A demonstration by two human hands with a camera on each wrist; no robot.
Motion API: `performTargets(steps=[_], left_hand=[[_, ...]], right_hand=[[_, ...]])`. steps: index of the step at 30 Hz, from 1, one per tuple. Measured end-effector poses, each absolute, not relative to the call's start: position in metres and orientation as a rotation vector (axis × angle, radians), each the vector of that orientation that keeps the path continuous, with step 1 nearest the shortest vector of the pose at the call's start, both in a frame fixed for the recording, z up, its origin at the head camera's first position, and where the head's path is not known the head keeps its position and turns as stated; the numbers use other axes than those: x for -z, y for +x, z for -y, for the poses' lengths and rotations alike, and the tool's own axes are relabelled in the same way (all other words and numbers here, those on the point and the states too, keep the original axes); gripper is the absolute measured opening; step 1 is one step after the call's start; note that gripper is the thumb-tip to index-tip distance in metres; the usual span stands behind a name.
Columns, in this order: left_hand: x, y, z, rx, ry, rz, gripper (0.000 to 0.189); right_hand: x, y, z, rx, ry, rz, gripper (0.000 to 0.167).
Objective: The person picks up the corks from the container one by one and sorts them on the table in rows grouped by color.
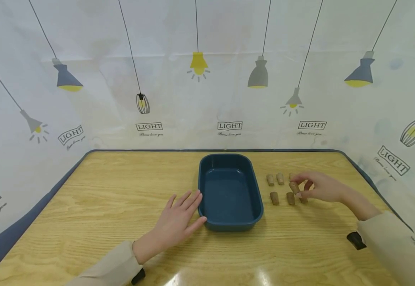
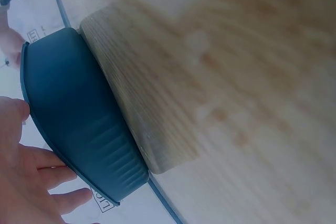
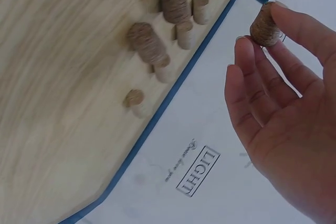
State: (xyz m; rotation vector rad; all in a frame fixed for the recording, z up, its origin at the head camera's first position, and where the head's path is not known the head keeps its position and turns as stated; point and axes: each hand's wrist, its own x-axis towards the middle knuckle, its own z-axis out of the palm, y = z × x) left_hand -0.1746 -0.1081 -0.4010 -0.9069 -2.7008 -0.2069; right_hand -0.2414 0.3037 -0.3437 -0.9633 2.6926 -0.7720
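My right hand (image 1: 319,187) pinches a brown cork stopper (image 1: 294,187) between thumb and fingers, above the table. In the right wrist view that cork (image 3: 265,26) sits at the fingertips, clear of the wood. Under and beside this hand several more corks (image 1: 274,198) stand in two rough rows, some partly hidden by the fingers. Left of them lies a deep blue rectangular dish (image 1: 230,226), with no cork seen inside. Its left rim is touched by my left hand (image 1: 175,220), fingers spread and fairly straight; the left wrist view shows the dish's outer wall (image 2: 84,114) beside these fingers.
The wooden table (image 1: 122,186) has a dark blue edge along the back and sides. Behind it hangs a pale backdrop (image 1: 179,99) printed with lamps and the word LIGHT. A dark strap piece (image 1: 356,240) shows by the right sleeve.
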Motion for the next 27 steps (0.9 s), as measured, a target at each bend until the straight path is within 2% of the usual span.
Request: performTargets(steps=[10, 27], left_hand=[[0.402, -0.175, 0.109, 0.189, -0.903, 2.699, 0.061], [0.402, -0.175, 0.109, 0.190, -0.902, 2.704, 0.061]], right_hand=[[0.355, -0.232, -0.333, 0.821, -1.055, -2.730, 0.039], [0.381, -0.234, -0.373, 0.971, -0.951, -2.745, 0.034]])
